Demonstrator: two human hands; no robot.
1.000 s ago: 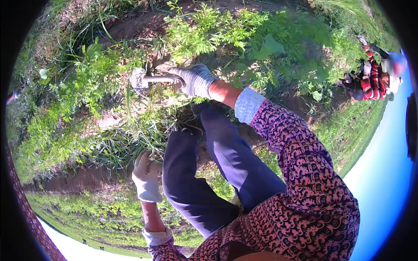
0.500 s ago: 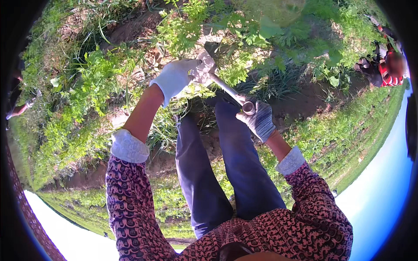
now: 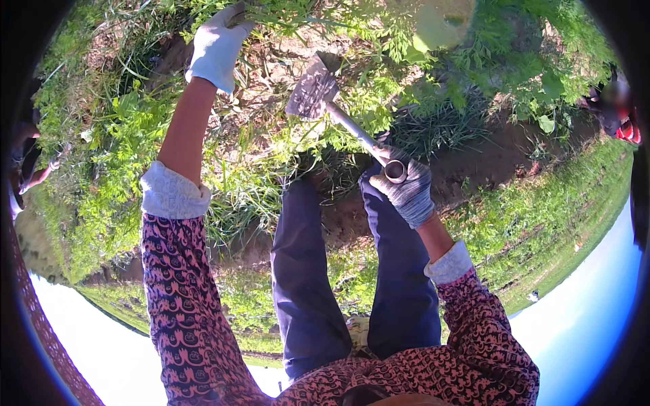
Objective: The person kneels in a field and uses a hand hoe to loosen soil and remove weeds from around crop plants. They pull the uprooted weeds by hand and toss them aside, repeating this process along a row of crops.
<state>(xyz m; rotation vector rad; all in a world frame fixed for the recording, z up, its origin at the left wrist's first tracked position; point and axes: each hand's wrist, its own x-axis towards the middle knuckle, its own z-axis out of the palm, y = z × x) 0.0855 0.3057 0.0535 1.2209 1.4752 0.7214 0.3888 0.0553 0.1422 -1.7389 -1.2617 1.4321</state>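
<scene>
My right hand [image 3: 408,191], in a grey striped glove, grips a short-handled hoe [image 3: 353,128] near the round, hollow end of its handle. The hoe's broad, dirt-caked blade [image 3: 313,91] points up and left, over low greenery. My left hand [image 3: 218,51] wears a white glove and reaches to the far left. Its fingers are curled in among feathery green plants [image 3: 284,19]; leaves hide what they close on. Both hands are well apart, and the left touches no part of the hoe.
Leafy rows and grass tufts [image 3: 233,203] surround my dark-trousered legs [image 3: 305,271]. A bare soil furrow [image 3: 481,159] runs to the right. Another person [image 3: 616,115] is at the right rim, and a person's arm [image 3: 40,177] shows at the left rim.
My left hand has left the hoe blade and moved up and left into the plants. The hoe stays in my right hand, nearly in place. My legs now stand farther apart.
</scene>
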